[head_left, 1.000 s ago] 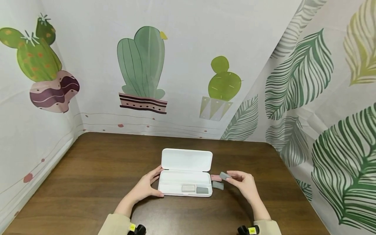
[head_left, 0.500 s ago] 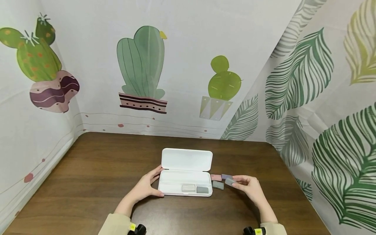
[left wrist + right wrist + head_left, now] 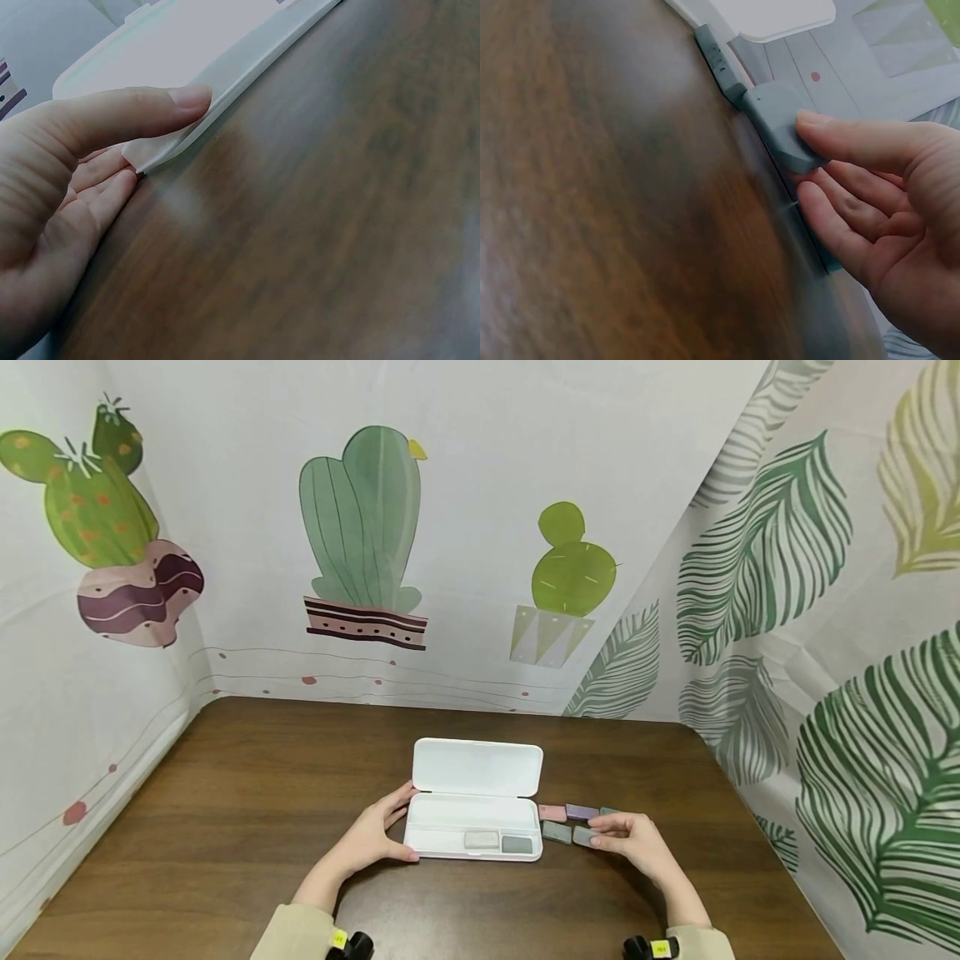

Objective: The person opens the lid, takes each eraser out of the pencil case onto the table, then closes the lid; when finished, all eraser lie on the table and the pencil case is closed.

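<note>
A white pencil case (image 3: 442, 812) lies on the table with its lid raised toward the back. My left hand (image 3: 369, 837) grips its left end, thumb at the front edge (image 3: 172, 112) and fingers round the far side. Inside, at the right front, sit a whitish block (image 3: 481, 840) and a grey block (image 3: 517, 845). My right hand (image 3: 637, 847) pinches another small grey block (image 3: 780, 124), low at the tabletop, right of a dark grey block (image 3: 557, 832). Behind them lie a pink block (image 3: 552, 813), a purple block (image 3: 582, 812) and a teal block (image 3: 608, 811), partly hidden by fingers.
The brown wooden table (image 3: 300, 760) reaches back to a white cloth wall (image 3: 480, 527) printed with cacti and leaves. Black wrist devices with yellow labels sit on both wrists. The loose blocks form two short rows beside the case's right end.
My right hand has moved right and slightly toward me with the grey block, lowering it beside the dark grey one. The purple and teal blocks have come into view. The left hand stays put.
</note>
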`<state>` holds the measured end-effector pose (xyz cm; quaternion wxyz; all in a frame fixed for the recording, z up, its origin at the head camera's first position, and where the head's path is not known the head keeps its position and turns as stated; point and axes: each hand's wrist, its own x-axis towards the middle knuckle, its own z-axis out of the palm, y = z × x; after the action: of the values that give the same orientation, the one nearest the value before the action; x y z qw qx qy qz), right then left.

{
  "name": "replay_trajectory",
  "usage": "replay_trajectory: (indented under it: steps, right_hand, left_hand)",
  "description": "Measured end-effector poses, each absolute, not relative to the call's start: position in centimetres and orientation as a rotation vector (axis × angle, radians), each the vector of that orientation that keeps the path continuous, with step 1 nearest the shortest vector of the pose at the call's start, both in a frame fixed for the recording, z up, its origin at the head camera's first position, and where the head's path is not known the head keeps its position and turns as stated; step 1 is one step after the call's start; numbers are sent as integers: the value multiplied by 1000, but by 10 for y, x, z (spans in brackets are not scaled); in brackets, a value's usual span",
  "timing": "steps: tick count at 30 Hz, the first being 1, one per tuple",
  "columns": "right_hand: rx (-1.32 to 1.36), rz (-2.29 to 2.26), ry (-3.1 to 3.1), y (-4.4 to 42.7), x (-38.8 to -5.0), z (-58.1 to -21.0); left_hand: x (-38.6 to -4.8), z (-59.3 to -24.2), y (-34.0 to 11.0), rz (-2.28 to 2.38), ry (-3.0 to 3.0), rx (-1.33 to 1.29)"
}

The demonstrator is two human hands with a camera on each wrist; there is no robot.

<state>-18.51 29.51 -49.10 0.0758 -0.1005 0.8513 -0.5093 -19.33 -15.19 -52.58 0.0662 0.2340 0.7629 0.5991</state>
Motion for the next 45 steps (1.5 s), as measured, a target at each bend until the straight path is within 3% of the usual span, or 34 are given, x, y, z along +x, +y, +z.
replay_trajectory:
  steps: [45]
  right_hand:
    - [-98,-1400,2834,284,-192,-499]
  left_hand:
    - [-193,-527,-152,1815,2284,686]
